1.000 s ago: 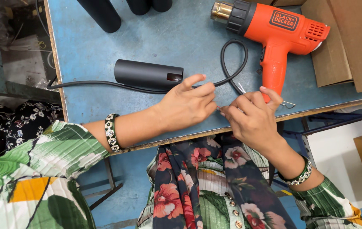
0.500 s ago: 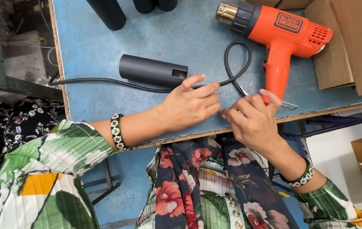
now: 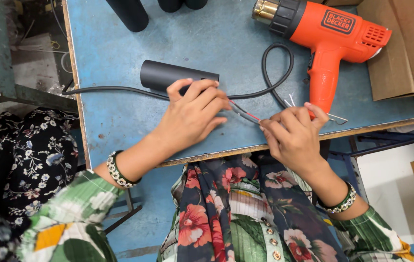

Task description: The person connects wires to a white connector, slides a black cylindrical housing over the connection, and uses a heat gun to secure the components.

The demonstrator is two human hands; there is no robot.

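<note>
Black cable [image 3: 114,90] ran in from beyond the left hand, lying flat on the blue table [image 3: 105,53] and passing under a short black tube [image 3: 168,75] that lay on its side just above that hand's fingertips. The left hand [image 3: 192,114] rested palm-down on the table, its fingers curled close together and pinched on the cable where the outer sheath ended. From that pinch a pair of thin wires [image 3: 244,114], one red and one grey, stretched at a slant across the small gap between the two hands. The right hand [image 3: 292,133] sat at the table's near edge, fingers bent and closed narrowly on the far end of those wires, with a few bare wire tips [image 3: 290,100] sticking up just above its knuckles. Behind the gap between the hands the cable went on, curving up in a loop [image 3: 277,60] toward the orange heat gun [image 3: 323,34], which lay on its side above the right hand, its metal nozzle pointing left and its grip reaching down almost to that hand's fingers. Past the heat gun, well to the right of the right hand, a brown cardboard box [image 3: 401,43] stood on the table. Each wrist wore a beaded bracelet [image 3: 117,170].
</note>
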